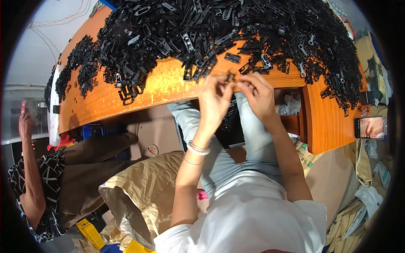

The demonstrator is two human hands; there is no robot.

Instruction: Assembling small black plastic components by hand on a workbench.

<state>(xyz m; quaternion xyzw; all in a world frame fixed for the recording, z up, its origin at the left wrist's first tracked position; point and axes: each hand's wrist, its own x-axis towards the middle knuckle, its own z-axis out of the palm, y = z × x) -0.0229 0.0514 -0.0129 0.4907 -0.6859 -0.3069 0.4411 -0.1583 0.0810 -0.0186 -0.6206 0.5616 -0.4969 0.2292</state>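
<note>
The person's white shirt (253, 211) fills the nearest part of the view, with light blue jeans (261, 156) beyond it; a large crumpled brown paper bag (156, 177) stands open to the left of the lap, and a yellow plastic basket (90, 233) sits lower, farther left; the left forearm wears a pale beaded bracelet (198, 150) near the wrist; both hands meet ahead of the lap, just above the near edge of the wooden counter (105, 105); the left hand (214, 103) has its thumb and fingers closed in a pinch on a small dark piece (230, 77), which sits raised between the two hands; the right hand (260, 99) is curled just beside the piece, thumb and forefinger drawn together at its right side, though I cannot tell whether they grip it; beneath the counter to the right, a clear plastic bag (290, 104) lies in an open compartment; off the right end, a phone (369, 127) shows a lit screen; at the far left, another person in a black-and-white patterned top (52, 173) raises a hand (25, 124) around a pinkish object (23, 108); beyond the hands, one black part (232, 57) lies near the great heap of black plastic parts (168, 31), which spreads across the counter's far side.
</note>
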